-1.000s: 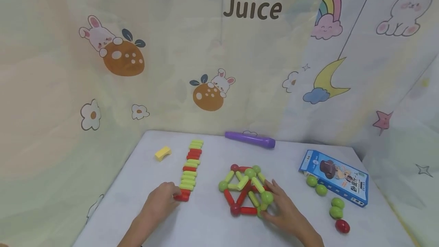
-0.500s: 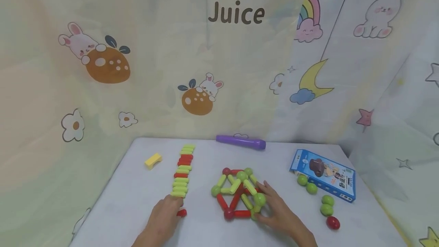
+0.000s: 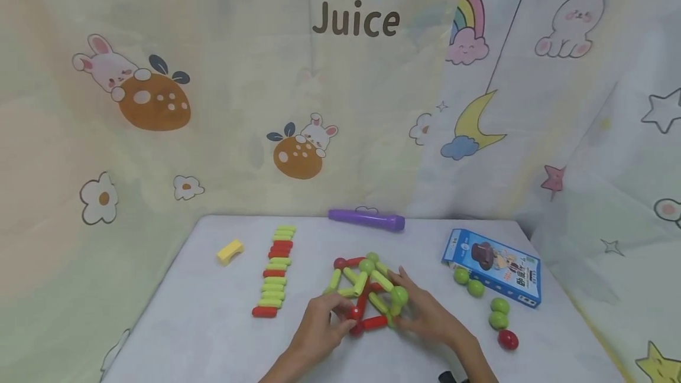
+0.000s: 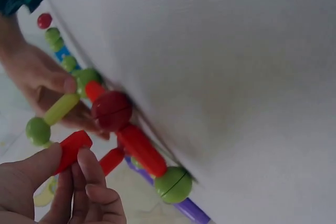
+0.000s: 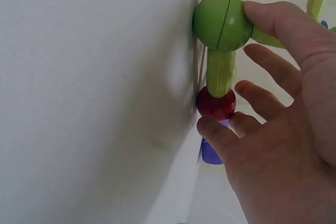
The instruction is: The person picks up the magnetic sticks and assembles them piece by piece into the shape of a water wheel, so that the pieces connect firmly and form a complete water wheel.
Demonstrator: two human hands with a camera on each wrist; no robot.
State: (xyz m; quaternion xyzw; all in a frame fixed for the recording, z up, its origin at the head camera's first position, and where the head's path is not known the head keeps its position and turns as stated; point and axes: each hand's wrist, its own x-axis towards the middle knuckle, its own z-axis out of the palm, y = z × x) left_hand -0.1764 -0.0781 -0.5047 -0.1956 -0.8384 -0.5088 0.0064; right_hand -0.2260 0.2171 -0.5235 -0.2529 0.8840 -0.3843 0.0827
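A frame of red and green magnetic balls and rods (image 3: 375,323) stands on the table between the hands. My left hand (image 3: 321,321) pinches a short red magnetic rod (image 4: 73,148) between thumb and fingers, at the frame's near-left side. In the left wrist view the rod is close to a dark red ball (image 4: 112,111); whether they touch I cannot tell. My right hand (image 3: 431,315) rests along the frame's right side. In the right wrist view its thumb touches a green ball (image 5: 220,22), while the other fingers reach out spread and loosely bent.
To the left lies a column of red and green rods (image 3: 273,281), beside a yellow arched block (image 3: 230,251). A purple microphone-shaped tube (image 3: 367,219) lies at the back. On the right are a blue box (image 3: 497,268), several green balls (image 3: 499,320) and a red ball (image 3: 508,340).
My left hand has taken a red rod from the near end of the column and carried it right to the frame. The right hand stays at the frame. The head view has shifted slightly.
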